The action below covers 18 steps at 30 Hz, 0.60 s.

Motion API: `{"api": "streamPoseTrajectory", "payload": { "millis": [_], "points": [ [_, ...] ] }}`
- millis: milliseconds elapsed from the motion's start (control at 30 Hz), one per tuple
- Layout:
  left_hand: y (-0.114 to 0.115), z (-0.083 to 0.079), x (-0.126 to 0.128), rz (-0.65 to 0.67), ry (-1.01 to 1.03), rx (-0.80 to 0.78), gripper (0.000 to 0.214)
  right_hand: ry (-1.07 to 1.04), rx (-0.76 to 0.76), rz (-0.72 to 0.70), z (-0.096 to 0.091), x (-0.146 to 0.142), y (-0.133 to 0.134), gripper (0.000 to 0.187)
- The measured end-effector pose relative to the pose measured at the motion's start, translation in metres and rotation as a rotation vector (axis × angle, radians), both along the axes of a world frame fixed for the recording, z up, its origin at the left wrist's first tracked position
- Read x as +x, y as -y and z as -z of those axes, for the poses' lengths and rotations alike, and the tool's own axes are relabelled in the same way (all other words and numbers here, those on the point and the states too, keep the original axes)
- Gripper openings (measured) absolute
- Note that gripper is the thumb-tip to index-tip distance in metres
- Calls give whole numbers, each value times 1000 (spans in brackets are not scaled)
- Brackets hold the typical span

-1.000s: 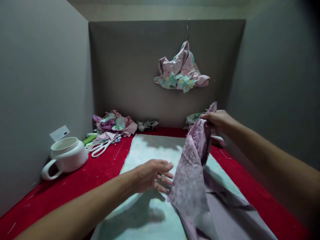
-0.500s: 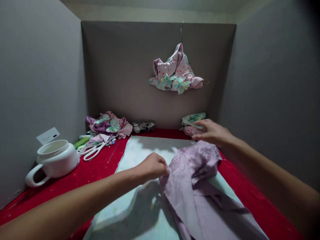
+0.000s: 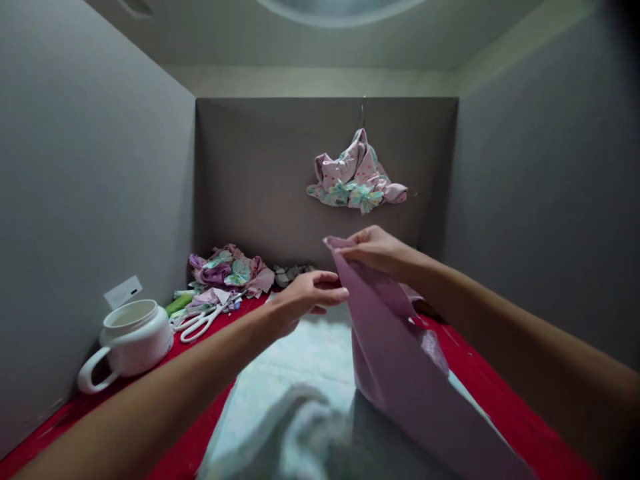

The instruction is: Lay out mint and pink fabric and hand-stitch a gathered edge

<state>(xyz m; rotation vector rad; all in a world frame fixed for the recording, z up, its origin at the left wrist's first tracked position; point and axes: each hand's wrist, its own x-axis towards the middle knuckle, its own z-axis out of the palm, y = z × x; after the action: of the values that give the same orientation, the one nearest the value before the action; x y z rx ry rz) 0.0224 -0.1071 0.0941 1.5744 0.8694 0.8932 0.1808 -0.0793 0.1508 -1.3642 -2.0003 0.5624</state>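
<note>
Rising again: lilac cloth point(image 3: 395, 347), right hand point(image 3: 373, 248).

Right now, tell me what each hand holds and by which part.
The right hand pinches the lilac cloth by its top corner. The left hand meets the edge just below; whether it grips cannot be told.

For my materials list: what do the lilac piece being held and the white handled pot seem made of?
Lilac piece: thin matte fabric; it hangs in soft folds. White pot: likely glazed ceramic, perhaps plastic; smooth, faintly shiny, thick-rimmed.
</note>
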Motion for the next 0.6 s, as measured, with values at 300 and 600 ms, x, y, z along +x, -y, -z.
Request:
{"api": "streamPoseTrajectory", "payload": {
  "millis": [300,600],
  "points": [
    [24,-7,27,-396,333,333,65,230,663,573,-115,-16,12,21],
    [58,26,25,-622,-286,1296,84,110,861,746,-208,-14,37,30]
  ]
}}
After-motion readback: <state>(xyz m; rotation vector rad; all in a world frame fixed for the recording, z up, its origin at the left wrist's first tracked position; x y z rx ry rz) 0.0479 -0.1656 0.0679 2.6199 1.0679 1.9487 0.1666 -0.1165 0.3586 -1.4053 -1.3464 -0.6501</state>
